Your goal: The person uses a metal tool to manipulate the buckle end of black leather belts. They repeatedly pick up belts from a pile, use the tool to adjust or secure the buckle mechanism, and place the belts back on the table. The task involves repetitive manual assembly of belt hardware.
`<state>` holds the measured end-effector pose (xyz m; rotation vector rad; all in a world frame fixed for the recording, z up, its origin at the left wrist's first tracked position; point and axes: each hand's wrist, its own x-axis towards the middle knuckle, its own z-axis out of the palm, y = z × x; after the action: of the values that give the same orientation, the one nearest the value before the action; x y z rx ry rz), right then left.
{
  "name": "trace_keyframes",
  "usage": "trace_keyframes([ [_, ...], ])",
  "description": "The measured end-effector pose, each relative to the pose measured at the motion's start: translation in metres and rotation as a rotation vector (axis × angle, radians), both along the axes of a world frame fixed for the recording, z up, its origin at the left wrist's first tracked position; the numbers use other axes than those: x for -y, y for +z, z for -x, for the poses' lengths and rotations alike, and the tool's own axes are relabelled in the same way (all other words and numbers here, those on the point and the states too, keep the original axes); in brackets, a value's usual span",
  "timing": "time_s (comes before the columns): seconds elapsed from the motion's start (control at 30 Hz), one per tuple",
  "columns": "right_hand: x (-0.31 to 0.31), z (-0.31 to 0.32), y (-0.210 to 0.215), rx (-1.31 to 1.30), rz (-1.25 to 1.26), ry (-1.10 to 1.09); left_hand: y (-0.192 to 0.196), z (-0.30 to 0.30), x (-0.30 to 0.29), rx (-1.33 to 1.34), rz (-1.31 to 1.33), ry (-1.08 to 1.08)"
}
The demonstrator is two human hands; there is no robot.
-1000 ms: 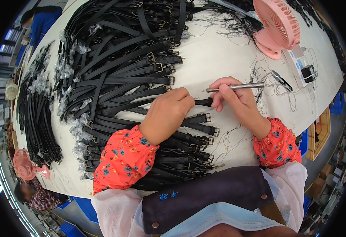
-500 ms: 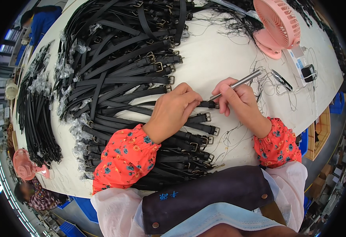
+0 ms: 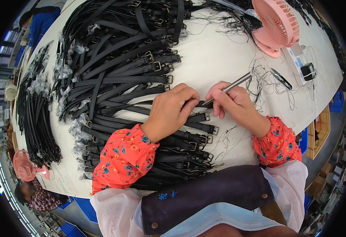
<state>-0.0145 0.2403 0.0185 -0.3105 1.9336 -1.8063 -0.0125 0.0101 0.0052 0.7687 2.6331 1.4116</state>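
Black belts (image 3: 129, 79) with metal buckles lie in a large heap across the table, their buckle ends mostly toward the right. My left hand (image 3: 172, 110) is closed in a pinch on the buckle end of one belt (image 3: 149, 103), which runs leftward under it. In my right hand (image 3: 233, 100) is a slim silver pen-shaped metal tool (image 3: 236, 83), held like a pencil. Its lower tip points at the belt end beside my left fingertips. Fingers hide most of that belt's buckle, and whether the tip touches it I cannot tell.
A pink fan (image 3: 277, 29) stands at the back right, near black thread snips (image 3: 281, 79), a white power strip (image 3: 295, 65) and a black adapter (image 3: 308, 72). Loose threads (image 3: 236, 29) litter the table. Another belt bundle (image 3: 38, 114) and second pink fan (image 3: 24, 166) are left. Two people sit beyond.
The metal tool and my right hand have shifted slightly left, bringing the tip closer to my left fingers. The buckle end, visible before, is now mostly covered.
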Motion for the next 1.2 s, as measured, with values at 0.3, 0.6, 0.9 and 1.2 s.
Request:
trace_keyframes([
  [0.3,-0.0004,0.0010,-0.0018,-0.020,-0.037,0.024,-0.0010,0.0006,0.0010,0.004,0.015,-0.007],
  [0.6,-0.0004,0.0008,-0.0042,-0.028,-0.028,0.023,0.0000,0.0008,0.0016,0.018,0.016,-0.004],
  [0.9,0.0008,0.0001,-0.0036,-0.028,-0.028,0.008,-0.0001,0.0005,0.0026,0.047,0.007,0.002],
  [1.2,-0.0005,0.0012,-0.0036,-0.012,-0.018,-0.028,0.0047,0.0027,0.0093,0.157,-0.032,-0.050],
])
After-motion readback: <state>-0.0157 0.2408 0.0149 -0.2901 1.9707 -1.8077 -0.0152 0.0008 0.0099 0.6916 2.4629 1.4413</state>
